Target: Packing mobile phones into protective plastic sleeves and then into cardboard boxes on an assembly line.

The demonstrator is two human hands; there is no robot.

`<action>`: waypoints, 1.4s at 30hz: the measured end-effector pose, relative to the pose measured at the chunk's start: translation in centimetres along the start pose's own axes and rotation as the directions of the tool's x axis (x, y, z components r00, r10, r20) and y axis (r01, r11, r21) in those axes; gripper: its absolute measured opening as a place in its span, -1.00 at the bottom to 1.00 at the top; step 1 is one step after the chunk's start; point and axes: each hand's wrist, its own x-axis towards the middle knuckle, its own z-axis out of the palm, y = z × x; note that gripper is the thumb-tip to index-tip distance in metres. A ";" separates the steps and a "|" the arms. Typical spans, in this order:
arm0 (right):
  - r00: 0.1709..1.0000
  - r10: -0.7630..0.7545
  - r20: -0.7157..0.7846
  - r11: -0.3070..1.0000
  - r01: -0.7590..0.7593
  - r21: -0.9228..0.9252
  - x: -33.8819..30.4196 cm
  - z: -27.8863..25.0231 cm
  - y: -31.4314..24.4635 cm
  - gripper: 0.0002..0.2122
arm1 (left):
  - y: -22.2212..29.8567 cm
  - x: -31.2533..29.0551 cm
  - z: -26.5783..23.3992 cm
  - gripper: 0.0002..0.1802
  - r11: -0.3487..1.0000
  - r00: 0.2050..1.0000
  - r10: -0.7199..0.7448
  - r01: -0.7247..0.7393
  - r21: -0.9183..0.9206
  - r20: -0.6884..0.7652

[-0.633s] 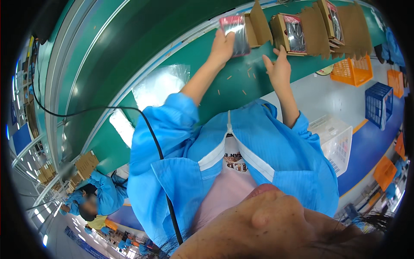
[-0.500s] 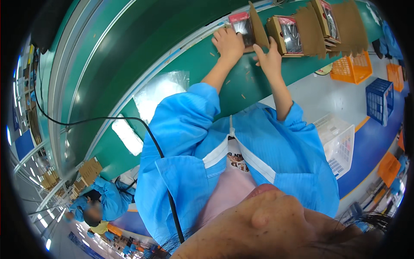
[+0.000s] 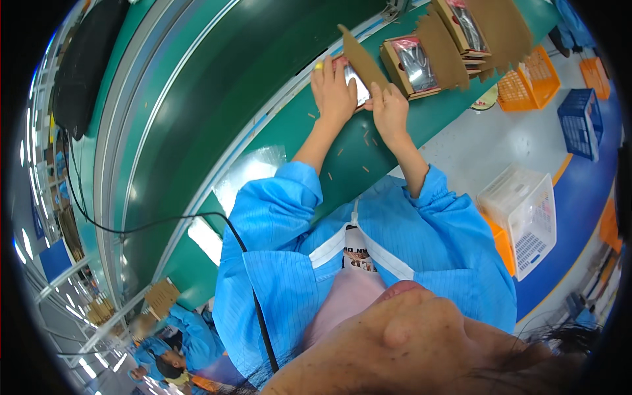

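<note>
An open cardboard box [image 3: 363, 56] lies on the green bench with its brown lid raised to the right. Inside it is a flat, shiny item [image 3: 357, 85] with a red end, partly covered by my fingers. My left hand [image 3: 334, 99] rests along the box's left side, its fingers stretched out and apart over the edge; one fingertip is yellow. At the lid's near corner, my right hand [image 3: 391, 113] has its thumb and fingers closed on the cardboard. To the right stands another open box [image 3: 413, 66] holding a dark, clear-wrapped item with a red top.
Farther right is a stack of open boxes [image 3: 469, 29]. Clear plastic bags [image 3: 250, 172] lie on the bench [image 3: 355, 158] at left, among small scraps. A black cable [image 3: 151, 222] crosses the left side. Orange [image 3: 530, 82], blue [image 3: 580, 122] and white [image 3: 532, 227] crates stand right.
The view has shifted, with boxes appearing lower and farther left. My right hand has closed from spread fingers onto the lid's near corner. My left hand has moved farther along the box's left side.
</note>
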 end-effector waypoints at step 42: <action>0.873 0.389 0.296 0.853 -0.462 0.241 -0.2 35.6 -10.2 0.08 | -42.2 1.8 -19.8 -0.30 -0.135 0.663 -0.559 0.519 -0.844 0.498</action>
